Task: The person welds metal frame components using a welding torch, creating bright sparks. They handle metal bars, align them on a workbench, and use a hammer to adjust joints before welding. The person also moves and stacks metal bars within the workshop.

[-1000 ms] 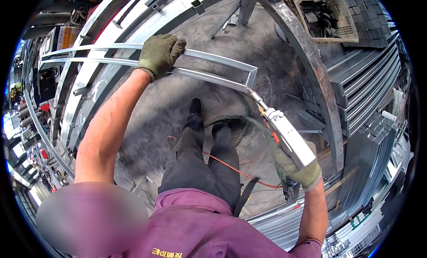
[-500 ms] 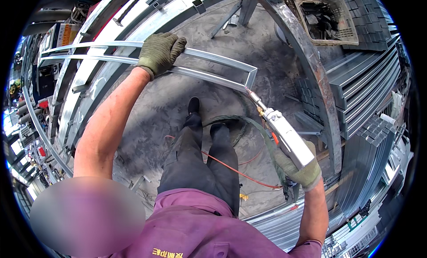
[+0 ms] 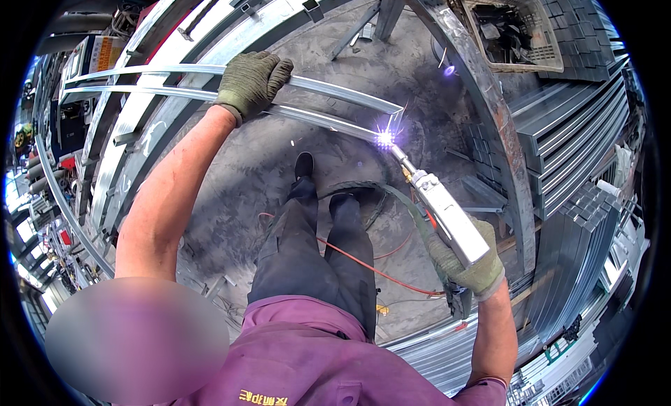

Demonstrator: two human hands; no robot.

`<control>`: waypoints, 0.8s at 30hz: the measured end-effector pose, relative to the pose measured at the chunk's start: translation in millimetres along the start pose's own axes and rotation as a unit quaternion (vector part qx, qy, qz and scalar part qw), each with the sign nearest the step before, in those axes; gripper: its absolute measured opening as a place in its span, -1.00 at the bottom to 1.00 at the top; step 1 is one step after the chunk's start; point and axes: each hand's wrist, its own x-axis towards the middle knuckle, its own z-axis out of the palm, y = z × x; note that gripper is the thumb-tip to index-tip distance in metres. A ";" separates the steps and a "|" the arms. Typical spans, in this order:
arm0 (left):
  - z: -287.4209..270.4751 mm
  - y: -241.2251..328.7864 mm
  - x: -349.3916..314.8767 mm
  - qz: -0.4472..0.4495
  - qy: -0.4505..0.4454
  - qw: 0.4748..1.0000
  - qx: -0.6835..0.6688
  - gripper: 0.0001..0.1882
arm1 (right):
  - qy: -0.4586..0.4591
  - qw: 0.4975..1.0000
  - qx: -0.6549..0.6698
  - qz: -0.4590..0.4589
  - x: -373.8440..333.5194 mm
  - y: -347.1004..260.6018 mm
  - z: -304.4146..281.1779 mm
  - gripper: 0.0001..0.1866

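My left hand (image 3: 253, 85), in an olive glove, is closed over a long, narrow metal frame (image 3: 335, 91) of square tubes. To the left the frame lies across grey steel beams; its right end juts out over the floor. My right hand (image 3: 470, 262), also gloved, grips a white handheld welding gun (image 3: 453, 217) from below and behind. The nozzle meets the frame's near right corner, where a bright violet-white arc (image 3: 384, 138) burns and throws sparks. Glare hides the joint itself. A dark sheathed cable (image 3: 402, 195) trails from the gun.
A rusty steel beam (image 3: 500, 116) curves down on the right. Behind it stand stacked metal tubes (image 3: 580, 137) and a plastic crate (image 3: 549, 56) of dark pieces. An orange hose (image 3: 356, 260) crosses the floor by my legs. Large steel beams (image 3: 150, 137) stand on the left.
An arc has lit at the nozzle tip, with sparks flying and a violet glint at the upper right. The welding gun has shifted very slightly; my left hand stays put on the frame.
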 end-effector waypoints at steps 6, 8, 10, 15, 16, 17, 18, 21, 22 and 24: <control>0.5 -1.6 -0.4 0.004 0.003 1.000 0.002 -0.57 | 0.000 1.000 0.008 0.010 1.4 -3.3 -2.1 -0.66; 0.6 -1.0 1.0 0.003 0.003 1.000 -0.003 -0.57 | 0.002 1.000 0.011 0.014 0.4 -3.5 -1.9 -0.66; -0.4 -0.1 1.5 -0.007 0.000 1.000 -0.010 -0.57 | -0.004 1.000 0.013 0.017 -0.9 -2.1 -2.5 -0.65; 0.3 -1.2 0.7 0.001 0.002 1.000 -0.008 -0.60 | -0.004 1.000 0.009 0.016 -3.2 -0.7 -2.2 -0.62; 1.0 -1.4 0.5 0.002 0.002 1.000 -0.005 -0.61 | -0.004 1.000 0.009 0.017 -3.3 -0.5 -1.8 -0.62; 2.7 -2.8 0.2 0.009 0.003 1.000 -0.002 -0.63 | -0.004 1.000 0.008 0.016 -3.0 -0.5 -1.2 -0.62; 5.2 -5.2 -0.5 0.015 0.003 1.000 0.001 -0.64 | -0.004 1.000 0.007 0.016 -2.3 -0.6 -0.4 -0.62; -1.4 -3.0 0.2 0.043 0.008 0.999 0.023 -0.67 | -0.006 1.000 0.002 0.014 -7.8 0.7 -4.2 -0.62; -0.1 -4.0 -0.4 0.053 0.011 0.998 0.028 -0.68 | -0.011 1.000 -0.003 0.016 -8.0 0.6 -3.9 -0.62; 2.5 -5.2 0.3 0.038 0.005 0.999 0.023 -0.69 | -0.008 1.000 -0.007 0.010 -7.7 0.6 -2.5 -0.63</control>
